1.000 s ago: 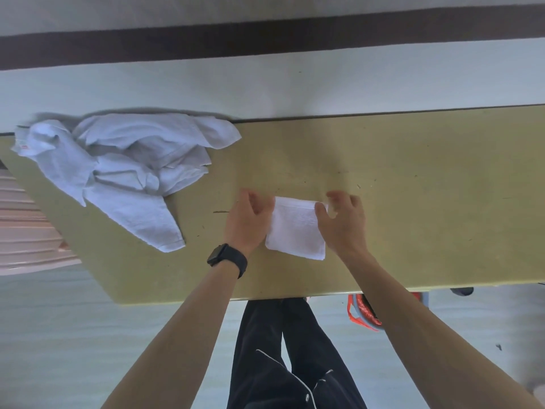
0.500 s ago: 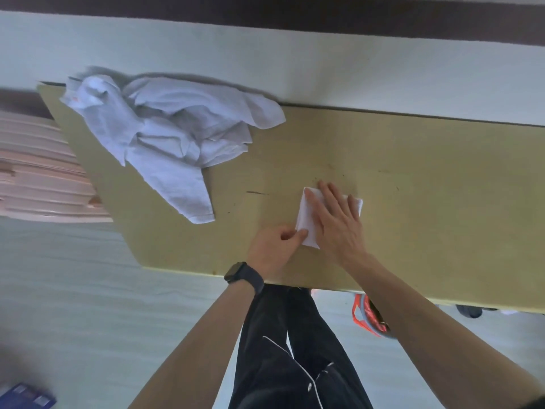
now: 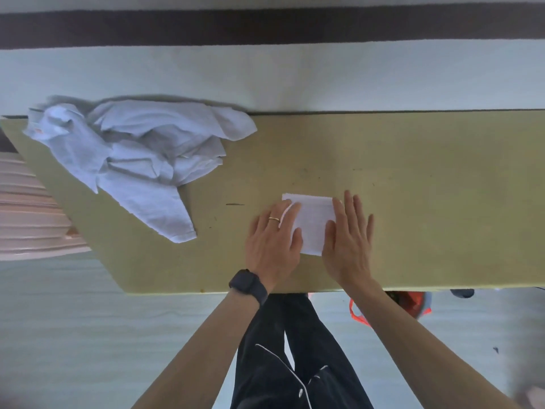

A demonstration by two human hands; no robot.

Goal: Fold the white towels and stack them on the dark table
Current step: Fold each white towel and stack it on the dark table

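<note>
A small folded white towel [image 3: 312, 222] lies flat on the olive-yellow table [image 3: 427, 184], near its front edge. My left hand [image 3: 272, 242] rests palm down on the towel's left side, fingers spread, a ring on one finger and a dark watch on the wrist. My right hand [image 3: 348, 240] lies flat on the towel's right side, fingers extended. Both palms press on the cloth without gripping it. A rumpled pile of unfolded white towels [image 3: 138, 160] sits at the table's far left.
The table's left end is cut at a slant. Pink slatted furniture [image 3: 26, 214] stands left of it. A pale wall with a dark band runs behind. My dark trousers [image 3: 283, 355] and an orange shoe [image 3: 407, 305] show below the front edge.
My left hand has moved from the towel's lower left corner up onto its left side. The right hand has slid from covering the middle to the right side. The camera view has shifted.
</note>
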